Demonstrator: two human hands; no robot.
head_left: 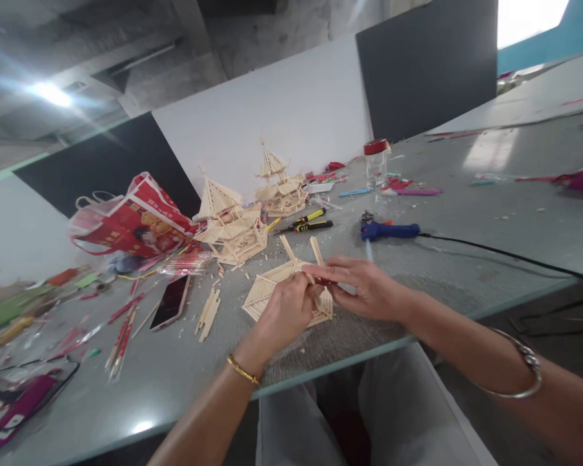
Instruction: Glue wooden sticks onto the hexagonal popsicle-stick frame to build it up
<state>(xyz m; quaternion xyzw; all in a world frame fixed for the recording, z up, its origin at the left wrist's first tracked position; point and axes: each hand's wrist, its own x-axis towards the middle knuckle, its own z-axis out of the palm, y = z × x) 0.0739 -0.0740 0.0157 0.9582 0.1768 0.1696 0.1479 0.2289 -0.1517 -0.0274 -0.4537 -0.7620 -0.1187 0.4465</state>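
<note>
A flat, many-sided base of pale wooden sticks (262,294) lies at the table's front edge, with short stick posts (287,249) rising from its far side. My left hand (291,304) is closed over the middle of this base, its thumb and fingers pinching a wooden stick. From the right, my right hand (364,285) meets it, fingertips closed at the same stick, close to another upright post (316,250). The fingers hide much of the stick and part of the base.
Two wooden stick pavilions (233,236) stand behind. Pliers (313,222), a blue glue gun (391,230) with a black cord, and a red-lidded jar (376,165) are farther right. To the left are loose sticks (208,314), a phone (171,302) and a red bag (136,220).
</note>
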